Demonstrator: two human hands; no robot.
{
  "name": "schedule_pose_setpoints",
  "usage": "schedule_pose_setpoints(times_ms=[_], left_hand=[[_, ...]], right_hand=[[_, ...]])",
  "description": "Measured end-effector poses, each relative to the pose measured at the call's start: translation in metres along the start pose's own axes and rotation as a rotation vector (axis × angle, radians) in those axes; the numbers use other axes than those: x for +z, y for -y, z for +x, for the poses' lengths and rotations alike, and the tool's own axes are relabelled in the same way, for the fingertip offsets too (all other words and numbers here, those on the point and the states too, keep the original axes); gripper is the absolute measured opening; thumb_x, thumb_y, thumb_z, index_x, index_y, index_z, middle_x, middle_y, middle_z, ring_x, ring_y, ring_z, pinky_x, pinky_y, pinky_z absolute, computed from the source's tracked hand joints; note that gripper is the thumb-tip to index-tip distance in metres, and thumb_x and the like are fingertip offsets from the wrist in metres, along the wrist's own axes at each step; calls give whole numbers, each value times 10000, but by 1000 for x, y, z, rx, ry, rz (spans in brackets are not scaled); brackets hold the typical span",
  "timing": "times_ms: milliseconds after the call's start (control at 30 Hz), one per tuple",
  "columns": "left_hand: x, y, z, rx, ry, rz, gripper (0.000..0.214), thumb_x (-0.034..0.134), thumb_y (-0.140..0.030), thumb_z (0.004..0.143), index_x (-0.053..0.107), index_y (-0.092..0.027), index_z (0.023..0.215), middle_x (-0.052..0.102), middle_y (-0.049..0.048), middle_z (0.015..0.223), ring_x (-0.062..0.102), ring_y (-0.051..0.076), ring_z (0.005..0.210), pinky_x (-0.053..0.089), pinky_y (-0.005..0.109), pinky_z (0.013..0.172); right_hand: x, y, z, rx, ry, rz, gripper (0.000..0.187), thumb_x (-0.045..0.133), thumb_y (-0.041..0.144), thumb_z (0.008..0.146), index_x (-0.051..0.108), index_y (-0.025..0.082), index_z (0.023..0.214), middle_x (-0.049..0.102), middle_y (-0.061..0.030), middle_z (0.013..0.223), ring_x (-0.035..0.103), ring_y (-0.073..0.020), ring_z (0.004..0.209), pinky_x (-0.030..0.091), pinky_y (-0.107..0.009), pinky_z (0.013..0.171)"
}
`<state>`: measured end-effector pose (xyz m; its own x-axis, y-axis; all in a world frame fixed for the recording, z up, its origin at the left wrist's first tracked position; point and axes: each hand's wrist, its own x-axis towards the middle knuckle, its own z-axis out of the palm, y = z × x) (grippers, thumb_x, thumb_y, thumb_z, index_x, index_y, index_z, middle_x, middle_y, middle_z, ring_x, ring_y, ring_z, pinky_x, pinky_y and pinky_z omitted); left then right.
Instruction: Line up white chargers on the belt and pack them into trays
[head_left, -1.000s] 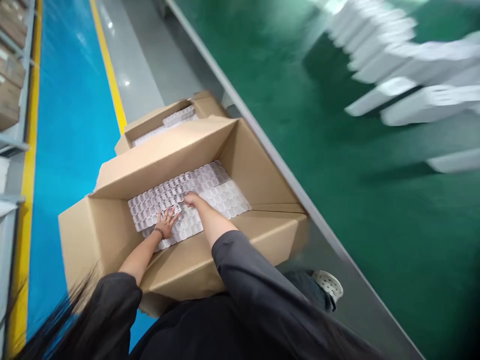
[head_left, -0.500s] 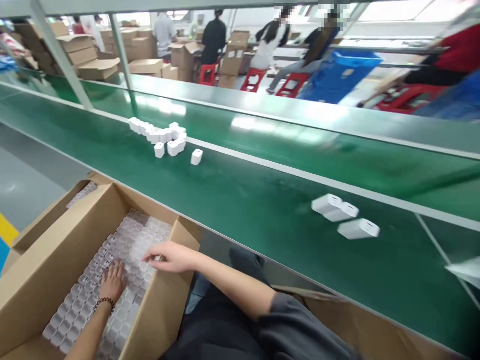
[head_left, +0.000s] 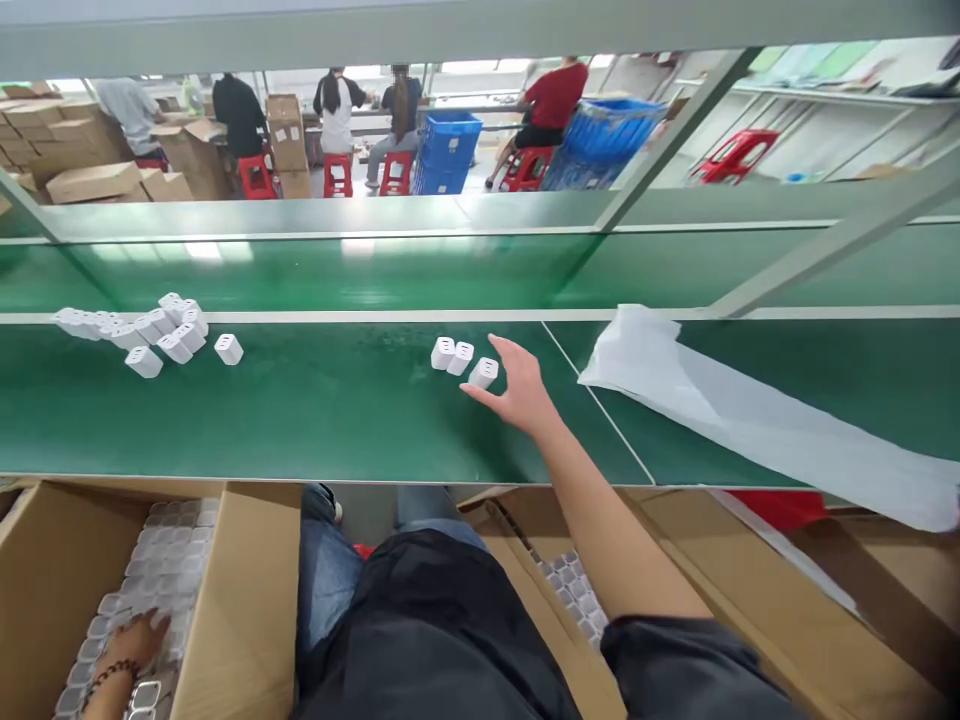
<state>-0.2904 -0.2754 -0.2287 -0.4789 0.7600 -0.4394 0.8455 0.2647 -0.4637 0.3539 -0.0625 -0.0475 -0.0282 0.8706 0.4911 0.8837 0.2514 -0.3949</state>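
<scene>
My right hand (head_left: pixel 517 387) is above the green belt (head_left: pixel 337 420), thumb and fingers spread around the nearest white charger block (head_left: pixel 484 373) without closing on it. Two more white charger blocks (head_left: pixel 453 355) stand close together just left of it. Each has small dark slots on its end face. My left hand (head_left: pixel 135 642), with a beaded band at the wrist, is down in the left cardboard box (head_left: pixel 244 590). It lies over rows of whitish blocks (head_left: pixel 166 560), its fingers loosely extended and partly blurred.
A cluster of white charger blocks (head_left: pixel 161 330) stands on the belt at left. A white plastic sheet (head_left: pixel 750 410) lies across the belt at right. Another cardboard box (head_left: pixel 540 610) with blocks sits below the edge. Slanted metal posts (head_left: pixel 675 140) rise beyond; people sit on red stools farther back.
My view has swung right. My right hand has left the left box and reached over the belt to the three charger blocks. The left hand stays in the box.
</scene>
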Motion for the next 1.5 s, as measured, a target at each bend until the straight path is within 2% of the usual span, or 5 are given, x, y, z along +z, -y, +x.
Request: schedule_pose_setpoints(times_ms=[267,633,933,1300,1500], left_hand=[[-131,74,-52,-329,-187,-609,447,351,-651,742,645,-328,834,759,-19,737,738,311,752,589,444,695],[-290,-60,60,-132,-744,-1147,462,529,-339,849,604,-157,1267,642,125,1293,583,259,1231,444,390,1097],[-301,-51,147,-78,-893,-1329,966,766,-413,736,259,-206,1531,292,176,1579,297,344,1480,286,511,1211],[-298,-19,183,-59,-1036,-1451,950,724,-334,755,193,-238,1537,204,140,1622,168,301,1529,168,482,1260],[-301,-21,177,-110,-1053,-1464,1086,779,-549,718,151,-233,1545,40,137,1658,-1,310,1552,78,499,1267]], right_hand=[[48,-13,62,-41,375,-121,567,487,570,924,464,388,1461,543,-4,1465,634,-280,1185,585,-390,821],[180,160,145,-483,534,60,469,511,484,955,545,329,1396,628,-21,1345,666,-237,1081,549,-323,786],[276,325,177,-626,544,209,625,604,431,907,447,219,1474,607,-122,1300,629,-297,1081,545,-372,788],[334,415,194,-713,335,533,513,508,394,949,485,228,1433,427,-97,1516,314,-264,1439,210,-467,1210],[370,382,254,105,435,1137,631,396,575,956,438,216,1473,336,-76,1595,220,-258,1510,145,-472,1241]])
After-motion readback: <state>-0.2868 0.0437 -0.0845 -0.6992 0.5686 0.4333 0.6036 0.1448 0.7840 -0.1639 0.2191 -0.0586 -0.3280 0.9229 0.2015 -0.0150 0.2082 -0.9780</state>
